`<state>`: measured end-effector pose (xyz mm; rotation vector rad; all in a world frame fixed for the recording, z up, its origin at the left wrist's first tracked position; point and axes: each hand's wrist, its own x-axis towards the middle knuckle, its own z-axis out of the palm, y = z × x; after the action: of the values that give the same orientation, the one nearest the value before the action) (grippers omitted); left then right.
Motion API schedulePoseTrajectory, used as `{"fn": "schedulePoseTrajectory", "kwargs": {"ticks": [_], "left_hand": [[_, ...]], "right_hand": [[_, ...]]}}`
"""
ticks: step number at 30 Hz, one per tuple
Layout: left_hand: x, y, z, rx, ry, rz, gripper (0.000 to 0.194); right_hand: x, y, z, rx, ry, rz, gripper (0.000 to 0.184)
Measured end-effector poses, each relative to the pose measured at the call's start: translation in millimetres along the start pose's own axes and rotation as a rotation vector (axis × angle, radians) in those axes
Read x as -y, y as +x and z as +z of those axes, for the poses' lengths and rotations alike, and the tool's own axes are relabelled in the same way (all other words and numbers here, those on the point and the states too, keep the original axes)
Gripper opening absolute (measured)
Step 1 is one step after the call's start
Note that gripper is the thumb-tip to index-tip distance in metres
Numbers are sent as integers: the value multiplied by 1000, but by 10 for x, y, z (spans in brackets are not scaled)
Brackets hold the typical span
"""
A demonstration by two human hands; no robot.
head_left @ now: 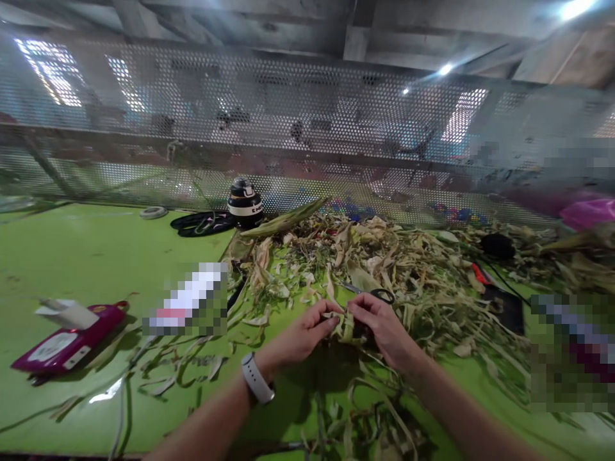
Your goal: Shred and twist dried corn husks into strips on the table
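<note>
Both my hands meet over the green table, with a small bundle of pale dried husk strips point(346, 326) between them. My left hand point(314, 330), with a white watch on its wrist, pinches the bundle's left side between thumb and fingers. From the right, my right hand point(379, 326) closes its fingertips on the top of the same bundle. Just behind the right hand lie scissors point(384, 295) with dark handles, partly covered by husk. A large heap of dried corn husks point(379, 250) spreads behind and to the right.
On the left, a magenta power strip point(72, 346) holds a white plug; a cable runs nearby. A black jar point(245, 205) and coiled black straps point(202, 223) stand by the perforated metal screen point(298, 115). A tape roll point(153, 212) lies farther left. Loose strips litter the green tabletop point(120, 250).
</note>
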<state>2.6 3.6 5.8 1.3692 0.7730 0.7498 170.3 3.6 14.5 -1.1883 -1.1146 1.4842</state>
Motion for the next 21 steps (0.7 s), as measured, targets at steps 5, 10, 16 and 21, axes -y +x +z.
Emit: {"fn": "schedulePoseTrajectory", "kwargs": {"ticks": [5, 10, 16, 21], "left_hand": [[21, -13, 33, 23, -190, -142, 29], [27, 1, 50, 21, -257, -230, 41], [12, 11, 64, 76, -235, -282, 26], [-19, -5, 78, 56, -303, -234, 28]], "right_hand": [[-64, 42, -16, -87, -12, -96, 34], [-123, 46, -1, -49, -100, -114, 34], [-122, 28, 18, -82, -174, -184, 33], [-141, 42, -1, -119, -200, -199, 32]]}}
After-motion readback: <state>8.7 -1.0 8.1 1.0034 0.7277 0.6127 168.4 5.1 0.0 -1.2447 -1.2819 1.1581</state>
